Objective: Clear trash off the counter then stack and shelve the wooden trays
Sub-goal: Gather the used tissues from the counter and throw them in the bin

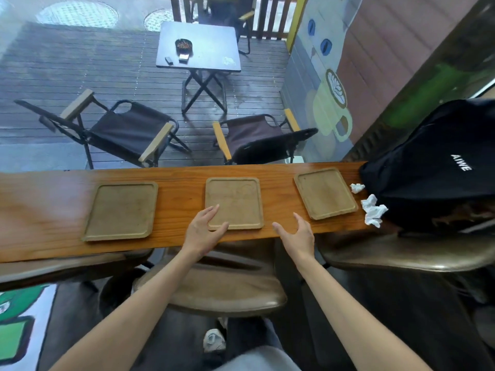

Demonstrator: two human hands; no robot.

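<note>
Three flat wooden trays lie in a row on the long wooden counter (48, 204): a left tray (121, 211), a middle tray (235, 200) and a right tray (325, 192). Two crumpled white tissues sit at the counter's right end, a small tissue (357, 187) and a larger tissue (373, 210) beside the backpack. My left hand (204, 230) hovers open over the middle tray's near left corner, fingers spread. My right hand (298, 234) is open at the counter's front edge, between the middle and right trays, holding nothing.
A black backpack (434, 167) rests on the counter's right end, against the tissues. Brown stools (222, 285) stand under the counter in front of me. Beyond the glass are folding chairs (128, 132) and a small table (198, 46) on a deck.
</note>
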